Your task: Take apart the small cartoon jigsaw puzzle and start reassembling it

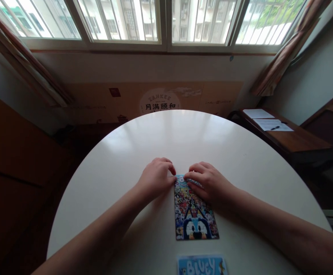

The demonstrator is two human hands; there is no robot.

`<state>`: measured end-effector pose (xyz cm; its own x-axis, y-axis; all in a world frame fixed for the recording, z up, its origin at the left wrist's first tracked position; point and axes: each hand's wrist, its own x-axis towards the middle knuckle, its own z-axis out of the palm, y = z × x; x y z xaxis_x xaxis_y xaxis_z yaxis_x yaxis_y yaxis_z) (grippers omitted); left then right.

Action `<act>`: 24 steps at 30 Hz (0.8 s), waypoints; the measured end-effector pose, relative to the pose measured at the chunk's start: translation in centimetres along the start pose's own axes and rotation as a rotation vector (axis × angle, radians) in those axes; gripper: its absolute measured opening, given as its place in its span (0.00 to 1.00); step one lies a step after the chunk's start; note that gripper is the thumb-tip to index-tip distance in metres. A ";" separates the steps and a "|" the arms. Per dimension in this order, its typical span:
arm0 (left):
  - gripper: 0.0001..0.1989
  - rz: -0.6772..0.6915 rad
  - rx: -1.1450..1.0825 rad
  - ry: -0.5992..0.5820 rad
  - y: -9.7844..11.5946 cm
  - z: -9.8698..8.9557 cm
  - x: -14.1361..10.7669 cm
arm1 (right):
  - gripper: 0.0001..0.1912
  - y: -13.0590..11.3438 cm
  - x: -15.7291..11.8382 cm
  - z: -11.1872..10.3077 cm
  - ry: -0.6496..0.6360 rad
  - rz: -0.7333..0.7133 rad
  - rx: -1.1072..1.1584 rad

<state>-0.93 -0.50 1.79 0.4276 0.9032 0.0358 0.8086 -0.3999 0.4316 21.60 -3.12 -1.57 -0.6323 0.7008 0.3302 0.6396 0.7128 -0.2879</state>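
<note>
A flat, colourful Bluey picture packet (pixel 195 214) lies on the white table, with a crowd of small figures and a blue cartoon dog face printed on it. My left hand (pixel 158 176) is at its far left corner, thumb and bent index finger closed on that corner. Over the far right part of the same packet is my right hand (pixel 209 181), its thumb and fingers closed at the top edge and covering some of the lettering. Nearer to me, a second light-blue Bluey item (pixel 202 266) is cut off by the bottom of the view.
The round white table (pixel 103 183) has its curved far edge before a wall with a printed cardboard panel (pixel 218 97). At right stands a brown wooden desk (pixel 306 138) with papers (pixel 269 124) and a dark pen (pixel 274 128). Barred windows (pixel 120 19) and curtains (pixel 292 49) are beyond.
</note>
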 end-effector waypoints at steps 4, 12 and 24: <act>0.07 -0.009 0.012 -0.035 0.0 -0.2 -0.1 | 0.13 0.4 -0.5 -0.2 -0.007 -0.022 0.022; 0.05 -0.025 0.071 -0.039 1.3 -0.2 -0.4 | 0.15 -0.2 -0.5 -0.3 -0.008 0.000 0.007; 0.05 0.019 0.013 -0.021 0.5 -0.3 -0.2 | 0.15 -0.2 -0.7 -0.2 -0.010 0.010 0.007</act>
<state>-0.72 -0.87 2.23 0.4518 0.8918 0.0247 0.8053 -0.4196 0.4189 22.00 -3.70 -1.55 -0.6302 0.7082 0.3182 0.6430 0.7058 -0.2973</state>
